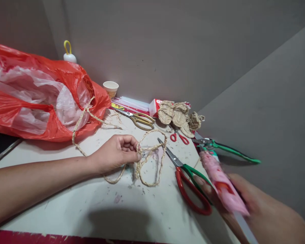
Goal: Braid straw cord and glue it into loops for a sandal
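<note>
My left hand (pixel 117 152) is closed in a pinch on a braided straw cord (pixel 157 179), which stands out in loops to the right of the fingertips. The cord also trails behind my wrist toward a red plastic bag (pixel 48 132). My right hand (pixel 264 210), at the lower right, is wrapped round a pink glue gun (pixel 216 173), slightly blurred, with a pale glue stick (pixel 244 227) coming out of its rear end. Scissors with one red and one green handle (pixel 186 186) lie between the hands, partly behind my right fingers.
Gold-handled scissors (pixel 142 120), glue sticks (pixel 134 103) and a paper cup (pixel 111 88) are at the back. Several braided straw pieces (pixel 178 115) sit beside small red-handled scissors (pixel 179 137). Green-handled pliers (pixel 231 150) lie at right. Grey walls enclose the white table (pixel 66 206).
</note>
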A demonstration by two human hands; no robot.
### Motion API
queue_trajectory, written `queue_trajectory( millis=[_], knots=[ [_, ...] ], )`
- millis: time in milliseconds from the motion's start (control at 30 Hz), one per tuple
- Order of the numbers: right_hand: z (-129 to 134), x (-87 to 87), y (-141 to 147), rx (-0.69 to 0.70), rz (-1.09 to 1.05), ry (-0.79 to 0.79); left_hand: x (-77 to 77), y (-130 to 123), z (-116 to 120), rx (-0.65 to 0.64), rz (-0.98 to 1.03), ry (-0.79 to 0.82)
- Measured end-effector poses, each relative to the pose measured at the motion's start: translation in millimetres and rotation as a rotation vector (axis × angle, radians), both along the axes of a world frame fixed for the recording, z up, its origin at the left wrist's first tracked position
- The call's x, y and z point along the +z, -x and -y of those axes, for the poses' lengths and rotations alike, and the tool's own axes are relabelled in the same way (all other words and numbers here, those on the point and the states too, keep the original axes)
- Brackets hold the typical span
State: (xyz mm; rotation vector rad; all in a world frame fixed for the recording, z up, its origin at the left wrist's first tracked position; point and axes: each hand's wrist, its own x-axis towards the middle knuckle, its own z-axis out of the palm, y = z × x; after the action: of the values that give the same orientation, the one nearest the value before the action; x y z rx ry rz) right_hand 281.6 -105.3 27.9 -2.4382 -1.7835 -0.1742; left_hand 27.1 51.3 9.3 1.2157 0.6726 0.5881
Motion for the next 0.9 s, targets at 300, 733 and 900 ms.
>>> queue_trajectory(
  millis=[300, 733, 900],
  knots=[
    [-20.9, -14.6, -22.7, -0.055, -0.003, 0.336, 7.1, 2.8, 0.1, 0.050, -0.072, -0.190],
    [-43.8, 54.5, 47.0, 0.646, 0.174, -0.221, 22.1, 8.5, 2.5, 0.035, -0.115, -0.330],
    [-78.4, 58.2, 89.9, 0.833, 0.068, -0.380, 25.4, 10.1, 4.0, 0.015, -0.090, -0.406]
  ],
)
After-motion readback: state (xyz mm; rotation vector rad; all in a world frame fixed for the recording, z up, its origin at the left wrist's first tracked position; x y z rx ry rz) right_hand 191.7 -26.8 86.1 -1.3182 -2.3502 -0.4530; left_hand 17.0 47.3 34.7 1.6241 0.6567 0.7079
